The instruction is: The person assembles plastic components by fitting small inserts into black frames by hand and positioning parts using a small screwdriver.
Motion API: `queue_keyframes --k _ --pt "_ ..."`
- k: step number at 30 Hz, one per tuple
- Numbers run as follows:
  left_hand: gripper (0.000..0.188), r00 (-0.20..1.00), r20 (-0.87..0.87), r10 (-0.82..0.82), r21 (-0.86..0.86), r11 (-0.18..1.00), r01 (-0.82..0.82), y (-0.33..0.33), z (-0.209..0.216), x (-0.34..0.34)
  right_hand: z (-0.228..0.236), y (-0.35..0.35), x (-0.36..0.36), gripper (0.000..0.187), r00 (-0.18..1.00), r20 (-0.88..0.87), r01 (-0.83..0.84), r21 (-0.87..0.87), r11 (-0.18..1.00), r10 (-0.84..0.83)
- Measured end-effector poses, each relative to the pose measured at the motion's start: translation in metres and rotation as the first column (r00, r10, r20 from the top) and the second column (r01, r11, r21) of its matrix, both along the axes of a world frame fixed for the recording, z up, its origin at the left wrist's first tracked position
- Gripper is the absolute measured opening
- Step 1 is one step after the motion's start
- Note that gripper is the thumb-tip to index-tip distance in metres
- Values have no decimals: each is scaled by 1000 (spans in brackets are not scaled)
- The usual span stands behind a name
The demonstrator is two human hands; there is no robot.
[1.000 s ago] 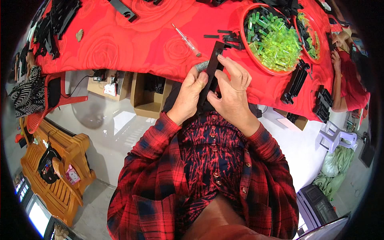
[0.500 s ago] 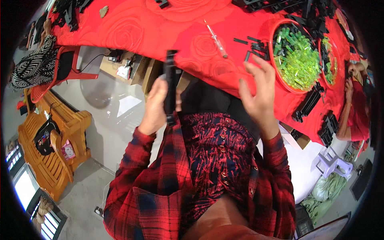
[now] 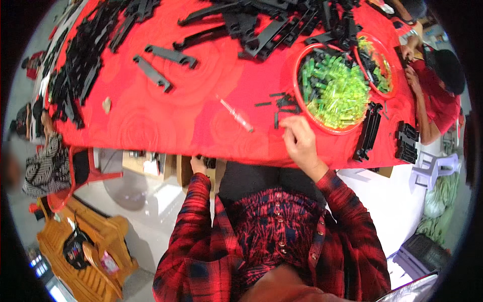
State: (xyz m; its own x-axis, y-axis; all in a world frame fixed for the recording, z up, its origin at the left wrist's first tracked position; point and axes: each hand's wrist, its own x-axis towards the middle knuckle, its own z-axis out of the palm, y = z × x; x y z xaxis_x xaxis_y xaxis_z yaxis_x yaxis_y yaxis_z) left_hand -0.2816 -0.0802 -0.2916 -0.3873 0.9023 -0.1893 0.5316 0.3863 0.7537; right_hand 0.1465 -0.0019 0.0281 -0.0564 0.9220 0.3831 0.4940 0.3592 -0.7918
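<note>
Just beside right-hand fingers (image 3: 297,126), red bowl (image 3: 343,132)

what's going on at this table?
A person's right hand is at the small black strips on the red tablecloth; whether it pinches one is unclear. Their left hand is down at the cardboard box below the table's edge; its grip is hidden. A red basin of mostly yellow-green pieces stands beside the right hand, with long black parts piled beyond.

strips (image 3: 276,120): matt plastic | green pieces (image 3: 338,88): glossy plastic | bench (image 3: 58,245): wood
</note>
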Motion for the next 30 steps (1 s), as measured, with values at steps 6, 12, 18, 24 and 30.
queue_keyframes --k 6,12,18,24,30 --pt "35 947 -100 -306 11 951 308 123 -1 95 -8 -3 30 24 993 97 72 10 997 -73" --pt "36 938 -35 -345 12 938 345 171 2 107 1 -1 24 24 995 81 67 -54 996 -63" --pt "36 945 32 -325 -27 945 326 176 -1 106 3 -1 25 26 996 77 47 -121 992 -38" --pt "37 962 93 -256 -78 962 263 157 -3 93 6 1 23 27 996 71 59 -144 988 -49" --pt "38 979 123 -162 -122 977 177 129 -3 69 0 0 24 28 996 75 56 -159 986 -45"
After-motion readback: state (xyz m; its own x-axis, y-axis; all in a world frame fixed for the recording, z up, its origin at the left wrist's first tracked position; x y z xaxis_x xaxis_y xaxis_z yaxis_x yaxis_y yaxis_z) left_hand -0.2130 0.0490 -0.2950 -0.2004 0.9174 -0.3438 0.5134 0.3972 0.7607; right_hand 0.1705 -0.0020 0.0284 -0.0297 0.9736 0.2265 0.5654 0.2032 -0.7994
